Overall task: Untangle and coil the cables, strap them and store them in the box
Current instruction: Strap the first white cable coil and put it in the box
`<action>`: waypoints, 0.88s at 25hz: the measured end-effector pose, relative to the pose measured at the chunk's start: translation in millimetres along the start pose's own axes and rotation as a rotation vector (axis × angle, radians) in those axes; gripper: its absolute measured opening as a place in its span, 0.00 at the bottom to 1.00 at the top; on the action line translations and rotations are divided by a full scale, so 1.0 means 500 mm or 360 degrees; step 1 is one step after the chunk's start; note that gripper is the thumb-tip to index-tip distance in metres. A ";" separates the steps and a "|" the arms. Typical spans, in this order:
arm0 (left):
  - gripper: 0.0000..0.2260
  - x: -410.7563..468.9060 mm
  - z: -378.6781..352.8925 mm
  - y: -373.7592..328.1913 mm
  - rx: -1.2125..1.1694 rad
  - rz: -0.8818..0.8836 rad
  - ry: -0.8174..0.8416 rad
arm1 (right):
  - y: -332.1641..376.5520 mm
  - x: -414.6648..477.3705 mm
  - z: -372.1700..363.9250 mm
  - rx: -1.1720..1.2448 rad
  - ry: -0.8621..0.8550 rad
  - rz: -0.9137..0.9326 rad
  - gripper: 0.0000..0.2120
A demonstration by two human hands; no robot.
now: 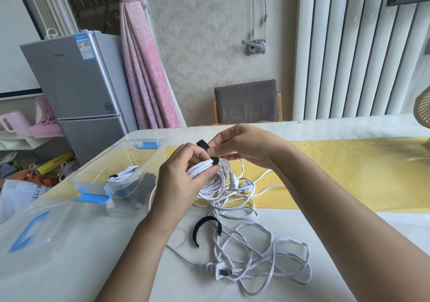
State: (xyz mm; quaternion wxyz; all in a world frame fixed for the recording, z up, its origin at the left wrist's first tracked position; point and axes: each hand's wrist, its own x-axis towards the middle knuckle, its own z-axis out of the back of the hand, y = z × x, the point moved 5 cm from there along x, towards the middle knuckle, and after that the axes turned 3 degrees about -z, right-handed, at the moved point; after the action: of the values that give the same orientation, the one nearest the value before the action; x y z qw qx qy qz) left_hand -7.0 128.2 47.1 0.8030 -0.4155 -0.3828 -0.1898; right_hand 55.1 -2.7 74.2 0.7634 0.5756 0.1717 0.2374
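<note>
While left hand curls round the coil, right hand pinches the strap tail just above it; strap crosses the strands; box lies left, nearer left hand.

A black strap wraps the coiled cable.

Mid-table, the left hand gripping the white coil and the right hand pinching its black strap fill the centre. At nine o'clock the clear box stands open-topped, its lid at eight. A loose cable tangle and spare strap clutter five to six o'clock. The yellow runner at three lies open up to the fan.
</note>
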 end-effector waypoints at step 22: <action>0.13 0.008 0.009 0.035 -0.0370 0.0349 -0.0116 | 0.029 -0.006 -0.047 -0.0444 -0.0251 0.0329 0.09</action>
State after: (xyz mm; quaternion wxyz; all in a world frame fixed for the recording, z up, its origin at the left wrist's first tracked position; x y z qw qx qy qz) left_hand 4.2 141.9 42.7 0.7509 -0.5516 -0.3395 -0.1290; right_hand 37.6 17.9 81.7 0.8184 0.4955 0.0168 0.2904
